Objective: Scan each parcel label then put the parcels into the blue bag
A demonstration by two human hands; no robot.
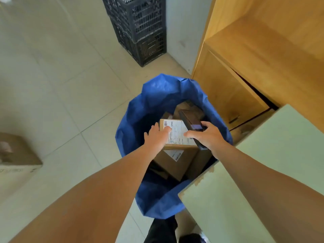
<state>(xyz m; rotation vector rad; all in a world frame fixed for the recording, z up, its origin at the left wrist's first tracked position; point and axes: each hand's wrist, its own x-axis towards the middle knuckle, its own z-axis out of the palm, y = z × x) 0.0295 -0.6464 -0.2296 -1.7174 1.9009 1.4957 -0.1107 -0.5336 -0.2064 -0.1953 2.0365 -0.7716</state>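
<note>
matt brown cardboard parcel with a white paper label, in a crinkly blue plastic bag.

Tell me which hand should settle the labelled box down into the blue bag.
Left. The left hand already lies flat on the labelled box inside the blue bag, fingers straight. The right hand is busy gripping the scanner, so it likely can't push well.
</note>
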